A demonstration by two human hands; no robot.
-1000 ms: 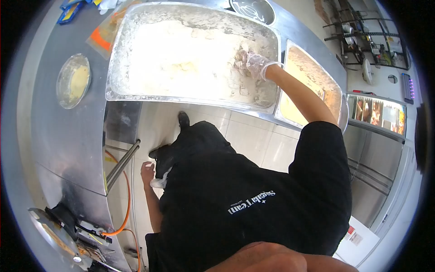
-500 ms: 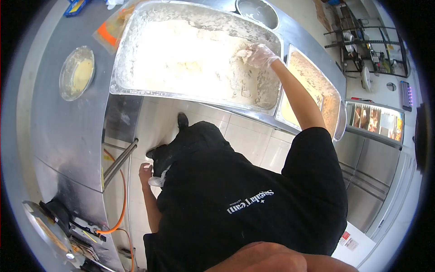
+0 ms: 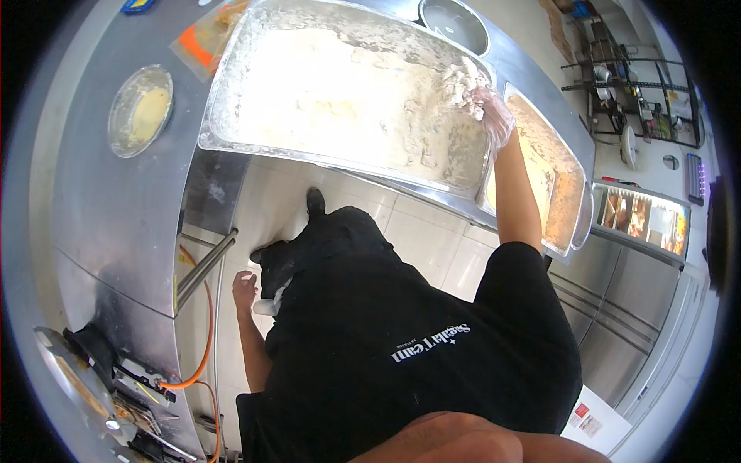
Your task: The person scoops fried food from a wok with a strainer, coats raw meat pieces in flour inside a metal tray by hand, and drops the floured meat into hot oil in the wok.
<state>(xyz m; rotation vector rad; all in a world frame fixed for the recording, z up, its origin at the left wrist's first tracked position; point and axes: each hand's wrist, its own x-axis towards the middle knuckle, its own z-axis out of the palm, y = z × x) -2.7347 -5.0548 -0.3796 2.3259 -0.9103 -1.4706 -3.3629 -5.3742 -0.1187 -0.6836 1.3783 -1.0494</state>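
Steel tabletop [image 3: 85, 193] carries a floury tub [image 3: 234, 85], smaller tray [image 3: 569, 166] beside it. Right hand [image 3: 495, 112], in a clear glove, has shifted to the tub's right end, gripping a floury clump [image 3: 461, 83]. Clump's by the rim, looks raised off the flour, so it's apart from the main bed. Left hand [image 3: 245, 289] hangs low, fingers loosely curled; can't tell if it holds anything.

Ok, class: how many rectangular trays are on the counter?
2: the large floury tray, and the smaller tray at its right, partly beneath the right arm. Others may be hidden.
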